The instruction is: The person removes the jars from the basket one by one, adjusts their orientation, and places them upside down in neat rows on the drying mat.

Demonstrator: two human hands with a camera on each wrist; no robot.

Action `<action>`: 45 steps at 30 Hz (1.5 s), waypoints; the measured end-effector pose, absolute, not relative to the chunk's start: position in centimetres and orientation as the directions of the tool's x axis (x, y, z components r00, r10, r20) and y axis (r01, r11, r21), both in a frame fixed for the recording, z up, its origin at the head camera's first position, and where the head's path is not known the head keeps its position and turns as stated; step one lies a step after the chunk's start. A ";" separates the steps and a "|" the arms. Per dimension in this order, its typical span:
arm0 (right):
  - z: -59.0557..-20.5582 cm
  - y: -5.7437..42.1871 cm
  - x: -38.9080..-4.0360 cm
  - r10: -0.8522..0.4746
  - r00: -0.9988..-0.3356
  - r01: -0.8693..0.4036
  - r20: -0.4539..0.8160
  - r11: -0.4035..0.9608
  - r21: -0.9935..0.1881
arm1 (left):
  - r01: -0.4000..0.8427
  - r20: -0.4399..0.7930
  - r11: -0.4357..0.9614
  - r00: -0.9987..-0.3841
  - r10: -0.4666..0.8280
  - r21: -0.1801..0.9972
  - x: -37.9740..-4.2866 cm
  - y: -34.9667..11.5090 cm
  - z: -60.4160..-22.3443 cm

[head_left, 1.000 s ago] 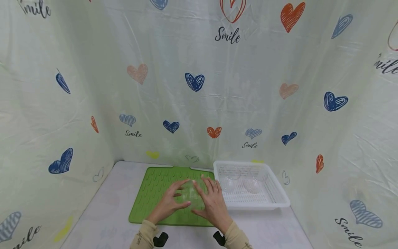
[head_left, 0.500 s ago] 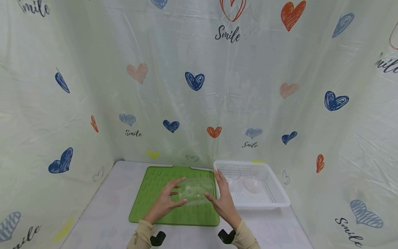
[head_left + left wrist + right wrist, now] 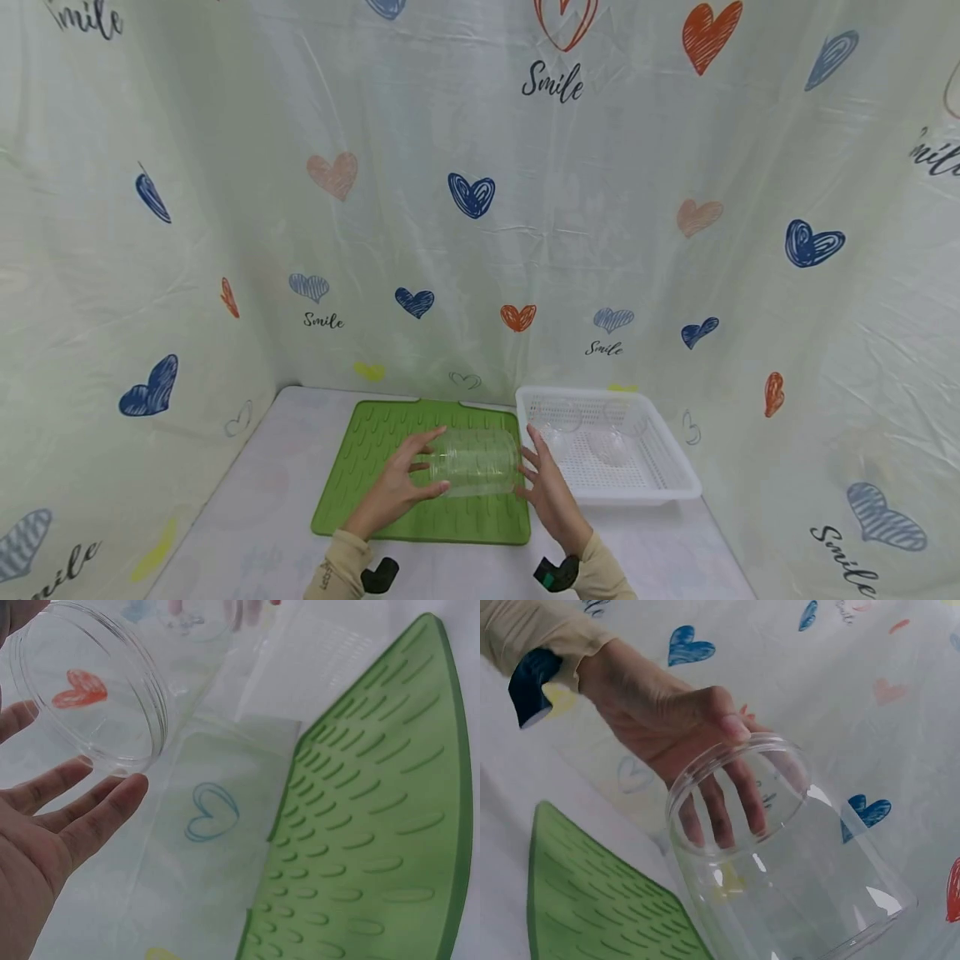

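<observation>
Apparently, clear jar [image 3: 480, 462] hung sideways over green mat [image 3: 360, 450], at 3 o'clock from left hand [image 3: 386, 493], 10 o'clock from right hand [image 3: 553, 502]. Left grip partly spread, thumb and fingers clasping jar's mouth end; right grip wide, fingers near base, contact uncertain. Likely risk: smooth wall slipping or base dropping if left grip loosened, right hand lending little support. Against half second earlier: right hand had shifted toward 4 o'clock, off jar's front; jar barely moved.

head: above, forward-down, farther | both wrists: close, tilted | all share jar [image 3: 476, 462], green mat [image 3: 360, 817]
</observation>
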State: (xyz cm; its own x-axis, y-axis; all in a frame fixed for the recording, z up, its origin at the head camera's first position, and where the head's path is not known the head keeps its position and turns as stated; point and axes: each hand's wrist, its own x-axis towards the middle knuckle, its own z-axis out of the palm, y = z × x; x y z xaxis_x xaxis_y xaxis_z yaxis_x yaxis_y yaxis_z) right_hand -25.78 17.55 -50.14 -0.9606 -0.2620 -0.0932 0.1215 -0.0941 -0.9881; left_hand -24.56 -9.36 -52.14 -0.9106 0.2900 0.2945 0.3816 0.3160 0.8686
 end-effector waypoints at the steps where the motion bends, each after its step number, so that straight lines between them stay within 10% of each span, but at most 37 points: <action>1: -50.4 17.5 -25.8 -0.296 -0.946 0.170 -0.128 -0.121 -0.978 | 0.383 0.293 0.324 -0.910 0.292 0.865 -24.5 -9.4 -52.1; 25: -52.9 15.2 -25.6 -0.391 -0.893 0.315 -0.222 -0.194 -0.929 | 0.232 0.157 0.426 -0.966 0.204 0.874 -22.2 -11.7 -54.2; 34: -52.6 14.1 -26.3 -0.197 -0.958 0.237 -0.208 -0.136 -0.962 | 0.061 0.110 0.849 -0.994 0.004 0.525 -19.4 -16.4 -60.1; 45: -53.4 7.9 -30.3 -0.092 -0.995 -0.048 0.035 0.133 -0.990 | 0.068 0.230 0.916 -0.973 -0.027 0.395 -18.5 -17.1 -63.4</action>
